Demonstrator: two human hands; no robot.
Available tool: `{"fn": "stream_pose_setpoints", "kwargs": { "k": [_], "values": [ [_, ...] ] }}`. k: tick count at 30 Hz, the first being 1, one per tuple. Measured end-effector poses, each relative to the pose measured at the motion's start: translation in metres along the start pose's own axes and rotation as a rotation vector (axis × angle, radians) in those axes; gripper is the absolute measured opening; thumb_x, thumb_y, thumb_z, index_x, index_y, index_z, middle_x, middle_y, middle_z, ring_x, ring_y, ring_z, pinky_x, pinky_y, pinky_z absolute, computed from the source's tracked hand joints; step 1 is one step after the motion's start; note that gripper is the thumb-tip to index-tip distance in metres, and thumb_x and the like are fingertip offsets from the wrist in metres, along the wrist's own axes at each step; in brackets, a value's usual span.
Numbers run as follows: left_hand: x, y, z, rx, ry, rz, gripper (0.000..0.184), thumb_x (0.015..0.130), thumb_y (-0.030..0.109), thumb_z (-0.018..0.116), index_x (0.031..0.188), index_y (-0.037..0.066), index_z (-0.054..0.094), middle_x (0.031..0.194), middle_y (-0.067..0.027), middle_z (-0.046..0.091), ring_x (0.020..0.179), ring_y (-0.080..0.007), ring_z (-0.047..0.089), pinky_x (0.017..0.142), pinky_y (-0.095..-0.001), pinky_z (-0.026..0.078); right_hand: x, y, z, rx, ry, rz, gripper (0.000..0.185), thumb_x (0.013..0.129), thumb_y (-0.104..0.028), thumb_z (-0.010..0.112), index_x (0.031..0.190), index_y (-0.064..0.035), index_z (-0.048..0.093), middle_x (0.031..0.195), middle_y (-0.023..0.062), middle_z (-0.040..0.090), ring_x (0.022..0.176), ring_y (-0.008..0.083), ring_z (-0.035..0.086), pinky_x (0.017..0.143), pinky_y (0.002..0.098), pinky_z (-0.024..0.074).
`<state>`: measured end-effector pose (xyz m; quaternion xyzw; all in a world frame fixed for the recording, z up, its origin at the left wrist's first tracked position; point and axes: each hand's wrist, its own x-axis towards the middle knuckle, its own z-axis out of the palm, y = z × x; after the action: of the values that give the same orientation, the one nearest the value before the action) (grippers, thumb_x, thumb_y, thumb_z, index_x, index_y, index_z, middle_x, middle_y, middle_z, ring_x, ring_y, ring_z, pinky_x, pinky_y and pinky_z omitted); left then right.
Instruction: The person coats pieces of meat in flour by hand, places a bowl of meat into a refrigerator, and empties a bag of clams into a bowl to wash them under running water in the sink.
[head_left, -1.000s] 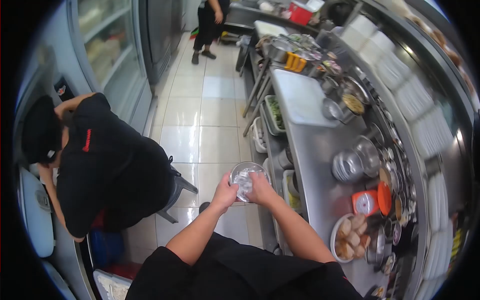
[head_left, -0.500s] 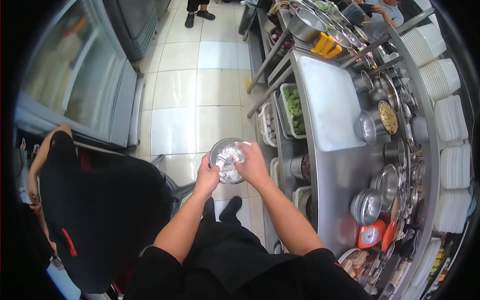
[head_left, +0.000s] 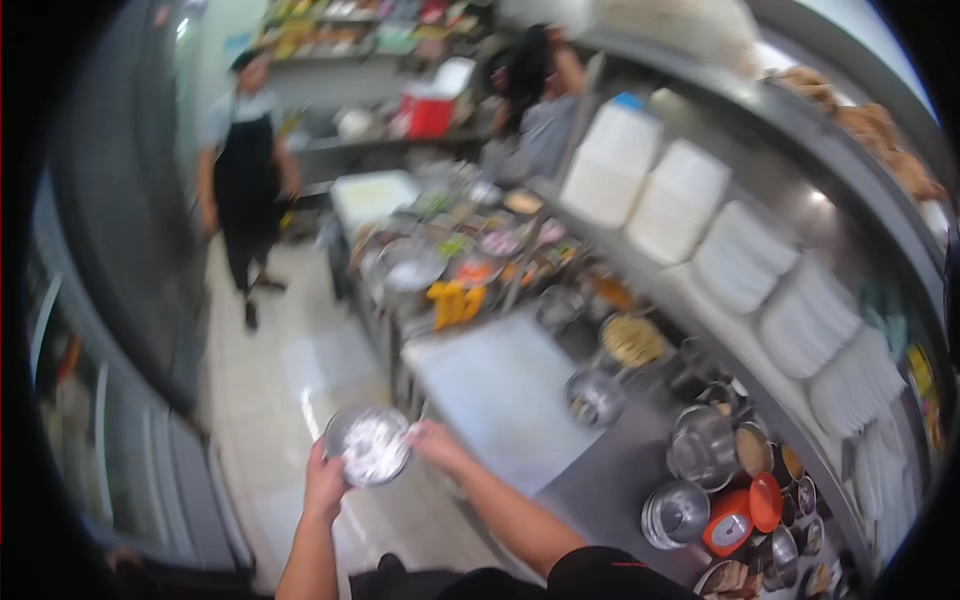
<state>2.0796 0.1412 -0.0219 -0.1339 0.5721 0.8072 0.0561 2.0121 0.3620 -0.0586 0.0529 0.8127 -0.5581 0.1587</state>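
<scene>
A metal bowl (head_left: 340, 428) of white, floury-coated pieces (head_left: 375, 448) is held in the air over the floor. My left hand (head_left: 325, 482) grips its left rim, thumb on the near side. At the bowl's right edge is my right hand (head_left: 435, 445), fingers drawn together with white at the tips. Blur hides whether a piece lies between those fingers.
A steel counter with a white cutting board (head_left: 510, 385) runs along the right. On it stand stacked metal bowls (head_left: 675, 515) and an orange scale (head_left: 728, 522). Plates (head_left: 740, 250) fill the shelf above. A person in an apron (head_left: 248, 165) stands in the aisle.
The view has swung up and to the right, showing the far counter and people. My right hand has come out of the bowl's middle to its right edge; the left keeps its hold.
</scene>
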Motion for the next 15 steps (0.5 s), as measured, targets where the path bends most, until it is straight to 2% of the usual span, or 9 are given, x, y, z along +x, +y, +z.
{"fn": "stream_pose_setpoints", "kwargs": {
  "k": [2,4,5,8,10,12,13,14,15],
  "values": [
    [0.028,0.041,0.012,-0.006,-0.075,-0.066,0.056,0.088,0.0,0.045,0.143,0.005,0.034,0.121,-0.0164,0.059,0.094,-0.0275,0.068,0.068,-0.0403,0.062,0.03,-0.008,-0.017,0.133,-0.045,-0.057,0.027,0.091,-0.019,0.063,0.109,0.0016,0.064,0.095,0.0093,0.067,0.086,0.0173,0.06,0.078,0.0345,0.0502],
    [0.058,0.086,0.024,0.171,-0.247,-0.106,0.051,0.09,0.004,0.05,0.14,0.003,0.039,0.116,-0.0154,0.061,0.088,-0.0243,0.069,0.067,-0.0384,0.061,0.008,-0.068,-0.051,0.137,0.055,-0.049,0.026,0.093,-0.018,0.061,0.108,0.0022,0.063,0.091,0.0077,0.066,0.083,0.0155,0.058,0.075,0.0331,0.0497],
    [0.075,0.104,0.03,0.264,-0.326,-0.134,0.049,0.092,0.007,0.053,0.139,0.003,0.041,0.113,-0.0149,0.062,0.085,-0.0228,0.069,0.067,-0.0374,0.061,0.018,-0.065,-0.068,0.175,0.092,-0.06,0.026,0.093,-0.019,0.06,0.108,0.0021,0.063,0.091,0.0074,0.065,0.082,0.0151,0.058,0.074,0.0325,0.0494],
    [0.135,0.184,0.071,0.582,-0.68,0.04,0.043,0.094,0.016,0.059,0.132,0.0,0.05,0.102,-0.0114,0.065,0.077,-0.0199,0.068,0.069,-0.0341,0.058,0.002,-0.058,-0.124,0.365,0.22,-0.121,0.025,0.093,-0.018,0.06,0.107,0.002,0.063,0.094,0.0076,0.065,0.084,0.0145,0.058,0.073,0.0307,0.0489],
    [0.171,0.247,0.121,0.644,-0.851,0.419,0.038,0.092,0.021,0.064,0.124,0.002,0.059,0.098,-0.011,0.067,0.079,-0.014,0.066,0.071,-0.0298,0.055,-0.035,-0.07,-0.161,0.367,0.334,-0.054,0.024,0.094,-0.017,0.058,0.109,0.0019,0.062,0.093,0.0069,0.064,0.083,0.0134,0.058,0.071,0.0285,0.0484],
    [0.174,0.327,0.192,0.675,-0.825,0.923,0.032,0.091,0.022,0.064,0.114,-0.001,0.063,0.097,-0.0092,0.068,0.085,-0.0146,0.066,0.076,-0.029,0.054,-0.056,-0.043,-0.192,0.229,0.537,-0.056,0.022,0.095,-0.015,0.056,0.109,0.0014,0.062,0.091,0.005,0.064,0.079,0.012,0.057,0.066,0.0271,0.0462],
    [0.173,0.367,0.227,0.611,-0.866,0.98,0.033,0.091,0.023,0.064,0.115,0.0,0.063,0.102,-0.0088,0.068,0.09,-0.0152,0.065,0.079,-0.03,0.053,-0.077,-0.057,-0.199,0.319,0.616,-0.028,0.021,0.095,-0.014,0.055,0.107,0.0009,0.062,0.091,0.0048,0.063,0.077,0.0117,0.057,0.065,0.0268,0.0451],
    [0.179,0.403,0.266,0.555,-0.859,1.209,0.033,0.091,0.024,0.064,0.113,0.0,0.064,0.105,-0.0095,0.068,0.093,-0.016,0.065,0.082,-0.0308,0.052,-0.1,-0.072,-0.198,0.412,0.69,0.001,0.019,0.096,-0.014,0.054,0.106,0.0004,0.062,0.09,0.0046,0.063,0.074,0.0113,0.056,0.063,0.0265,0.0441],
    [0.156,0.441,0.295,0.522,-0.776,1.309,0.033,0.09,0.024,0.064,0.112,0.0,0.065,0.105,-0.0113,0.068,0.094,-0.0164,0.065,0.083,-0.0308,0.052,-0.109,-0.071,-0.202,0.475,0.793,0.067,0.017,0.095,-0.014,0.055,0.102,-0.0002,0.063,0.088,0.0044,0.063,0.072,0.0114,0.056,0.062,0.0267,0.0434]
  ]
}}
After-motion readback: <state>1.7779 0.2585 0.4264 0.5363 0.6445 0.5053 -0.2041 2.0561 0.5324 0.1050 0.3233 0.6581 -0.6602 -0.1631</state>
